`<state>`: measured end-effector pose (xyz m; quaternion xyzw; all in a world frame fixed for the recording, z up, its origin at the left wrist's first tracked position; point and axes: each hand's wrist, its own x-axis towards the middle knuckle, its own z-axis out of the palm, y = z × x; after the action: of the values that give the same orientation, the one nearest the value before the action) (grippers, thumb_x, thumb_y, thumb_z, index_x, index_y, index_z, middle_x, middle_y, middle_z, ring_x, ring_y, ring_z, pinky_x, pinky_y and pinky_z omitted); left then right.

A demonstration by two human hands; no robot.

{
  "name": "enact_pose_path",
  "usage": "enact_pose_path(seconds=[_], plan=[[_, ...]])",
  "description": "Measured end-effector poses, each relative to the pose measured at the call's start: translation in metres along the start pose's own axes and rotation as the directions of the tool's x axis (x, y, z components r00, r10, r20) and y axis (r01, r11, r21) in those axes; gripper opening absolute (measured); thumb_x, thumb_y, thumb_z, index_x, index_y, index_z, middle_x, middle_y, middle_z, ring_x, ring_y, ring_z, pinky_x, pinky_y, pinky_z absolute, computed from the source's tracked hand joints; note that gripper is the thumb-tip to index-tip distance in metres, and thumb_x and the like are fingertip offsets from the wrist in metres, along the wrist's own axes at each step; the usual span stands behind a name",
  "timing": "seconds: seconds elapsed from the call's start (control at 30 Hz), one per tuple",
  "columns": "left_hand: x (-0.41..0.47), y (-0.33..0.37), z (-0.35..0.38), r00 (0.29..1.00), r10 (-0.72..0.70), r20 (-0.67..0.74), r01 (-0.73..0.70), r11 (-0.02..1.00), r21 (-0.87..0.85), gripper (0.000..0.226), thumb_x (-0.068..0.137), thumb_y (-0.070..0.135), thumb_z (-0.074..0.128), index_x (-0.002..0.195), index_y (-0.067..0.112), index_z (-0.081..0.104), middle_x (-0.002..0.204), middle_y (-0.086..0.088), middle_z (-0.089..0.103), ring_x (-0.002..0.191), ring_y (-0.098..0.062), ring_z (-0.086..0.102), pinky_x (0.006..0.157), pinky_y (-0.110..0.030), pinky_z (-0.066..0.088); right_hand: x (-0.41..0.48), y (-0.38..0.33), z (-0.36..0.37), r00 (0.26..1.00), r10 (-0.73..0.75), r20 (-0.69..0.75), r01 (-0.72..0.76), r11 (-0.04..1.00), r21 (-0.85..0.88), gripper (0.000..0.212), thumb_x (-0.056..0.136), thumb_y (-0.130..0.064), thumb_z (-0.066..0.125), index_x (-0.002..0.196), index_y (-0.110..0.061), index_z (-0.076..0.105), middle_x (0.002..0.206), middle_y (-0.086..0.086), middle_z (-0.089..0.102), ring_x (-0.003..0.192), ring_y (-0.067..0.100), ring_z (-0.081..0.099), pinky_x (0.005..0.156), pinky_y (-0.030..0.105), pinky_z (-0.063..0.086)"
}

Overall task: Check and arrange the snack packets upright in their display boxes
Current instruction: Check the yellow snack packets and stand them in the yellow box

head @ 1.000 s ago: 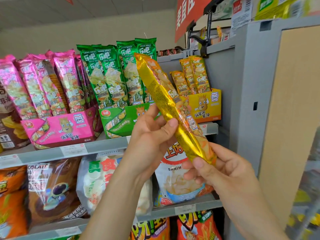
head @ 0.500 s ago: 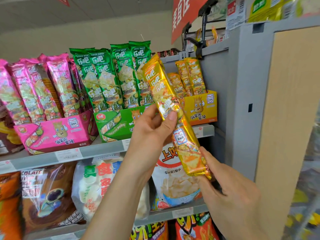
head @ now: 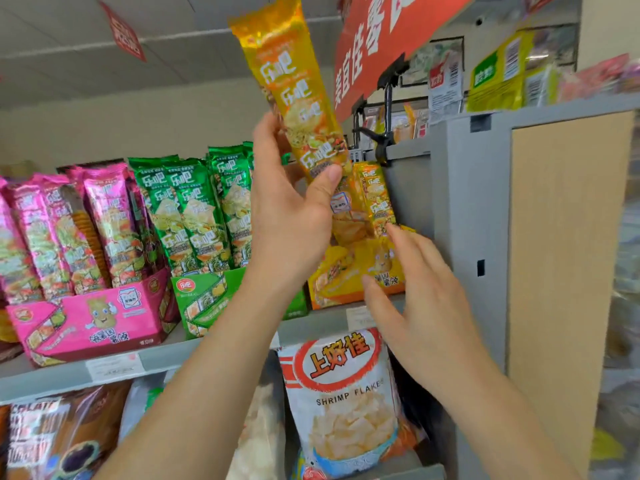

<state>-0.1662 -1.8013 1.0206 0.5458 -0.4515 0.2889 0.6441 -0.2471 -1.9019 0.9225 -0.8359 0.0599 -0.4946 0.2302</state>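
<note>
Aloft, packet (head: pixel 294 98) in grip of left hand (head: pixel 294 220), right hand (head: pixel 419 296) near yellow box (head: pixel 334 285)

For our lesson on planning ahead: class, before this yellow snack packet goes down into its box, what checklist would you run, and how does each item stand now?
1. Grip: the left hand holds the yellow packet by its lower half: ok.
2. Packet upright: not ok, its top leans left.
3. The right hand free to help: ok, open in front of the yellow display box.
4. Matching box below the packet: ok, both yellow.
5. Free slot among the standing packets: cannot tell, the hands hide it.
</note>
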Motion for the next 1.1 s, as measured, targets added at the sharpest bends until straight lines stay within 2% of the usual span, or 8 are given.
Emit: enact_pose_path(seconds=[0.1, 0.23, 0.43, 0.57, 0.73, 0.9, 1.0, 1.1], plan=[[0.026, -0.012, 0.01, 1.0, 0.002, 0.021, -0.005, 0.994, 0.107, 0.06, 0.09, -0.001, 0.06, 0.141, 0.009, 0.031, 0.129, -0.005, 0.054, 0.115, -0.016, 0.058, 0.1, -0.035, 0.048, 0.019, 0.0, 0.005, 0.999, -0.038, 0.005, 0.038, 0.994, -0.099, 0.064, 0.093, -0.033, 0.055, 0.149, -0.011, 0.033, 0.149, 0.005, 0.041, 0.136, 0.021, 0.038, 0.108, 0.026, 0.029], [0.046, -0.04, 0.032, 0.984, -0.128, 0.123, 0.08, 0.937, 0.339, 0.059, 0.09, 0.0, 0.059, 0.141, 0.011, 0.031, 0.132, -0.007, 0.053, 0.122, -0.022, 0.053, 0.102, -0.036, 0.044, 0.034, 0.001, 0.018, 0.992, -0.046, 0.115, 0.072, 0.968, -0.241, 0.067, 0.095, -0.041, 0.048, 0.15, -0.009, 0.026, 0.151, 0.008, 0.036, 0.139, 0.024, 0.032, 0.115, 0.033, 0.028], [0.052, -0.081, 0.05, 0.827, -0.552, 0.107, 0.394, 0.704, 0.591, 0.045, 0.097, 0.015, 0.055, 0.133, 0.001, 0.034, 0.125, -0.019, 0.056, 0.112, -0.036, 0.057, 0.087, -0.042, 0.049, 0.035, 0.006, 0.024, 0.978, -0.053, 0.203, 0.126, 0.924, -0.361, 0.049, 0.094, -0.039, 0.056, 0.136, -0.014, 0.05, 0.136, 0.006, 0.049, 0.131, 0.026, 0.038, 0.108, 0.037, 0.038], [0.054, -0.087, 0.05, 0.795, -0.58, 0.177, 0.242, 0.571, 0.784, 0.027, 0.094, 0.03, 0.062, 0.1, 0.004, 0.06, 0.092, -0.01, 0.062, 0.087, -0.028, 0.059, 0.065, -0.031, 0.041, 0.034, 0.005, 0.025, 0.983, -0.065, 0.17, 0.122, 0.93, -0.346, 0.042, 0.088, -0.022, 0.069, 0.128, -0.012, 0.059, 0.125, 0.006, 0.057, 0.122, 0.026, 0.047, 0.097, 0.036, 0.048], [0.055, -0.088, 0.052, 0.825, -0.52, 0.223, -0.047, 0.33, 0.943, 0.037, 0.099, 0.042, 0.049, 0.08, 0.009, 0.051, 0.097, -0.016, 0.065, 0.102, -0.037, 0.058, 0.08, -0.039, 0.044, 0.029, 0.012, 0.028, 0.985, -0.113, 0.13, 0.15, 0.935, -0.32, 0.05, 0.077, -0.013, 0.076, 0.124, -0.006, 0.061, 0.121, 0.011, 0.06, 0.119, 0.031, 0.051, 0.099, 0.039, 0.047], [0.056, -0.09, 0.051, 0.766, -0.63, 0.133, 0.157, 0.383, 0.91, 0.039, 0.102, 0.021, 0.041, 0.064, 0.01, 0.043, 0.067, -0.006, 0.046, 0.076, -0.028, 0.05, 0.054, -0.031, 0.032, 0.024, 0.018, 0.034, 0.985, -0.153, 0.077, 0.168, 0.946, -0.276, 0.054, 0.08, -0.014, 0.069, 0.131, -0.004, 0.055, 0.128, 0.012, 0.055, 0.125, 0.033, 0.046, 0.109, 0.041, 0.037], [0.058, -0.089, 0.049, 0.739, -0.668, 0.085, 0.238, 0.377, 0.895, 0.022, 0.099, 0.01, 0.042, 0.081, 0.004, 0.055, 0.08, -0.01, 0.056, 0.084, -0.033, 0.056, 0.047, -0.03, 0.032, 0.022, 0.021, 0.037, 0.986, -0.159, 0.05, 0.166, 0.959, -0.228, 0.056, 0.078, -0.012, 0.069, 0.131, -0.002, 0.054, 0.128, 0.014, 0.055, 0.126, 0.034, 0.045, 0.111, 0.043, 0.035], [0.058, -0.091, 0.05, 0.709, -0.703, 0.053, 0.324, 0.392, 0.861, 0.026, 0.099, 0.008, 0.041, 0.12, -0.003, 0.053, 0.111, -0.017, 0.06, 0.102, -0.032, 0.059, 0.066, -0.037, 0.046, 0.02, 0.023, 0.038, 0.987, -0.149, 0.056, 0.157, 0.97, -0.183, 0.058, 0.079, -0.012, 0.066, 0.134, -0.002, 0.051, 0.132, 0.015, 0.053, 0.132, 0.035, 0.04, 0.114, 0.043, 0.033]])
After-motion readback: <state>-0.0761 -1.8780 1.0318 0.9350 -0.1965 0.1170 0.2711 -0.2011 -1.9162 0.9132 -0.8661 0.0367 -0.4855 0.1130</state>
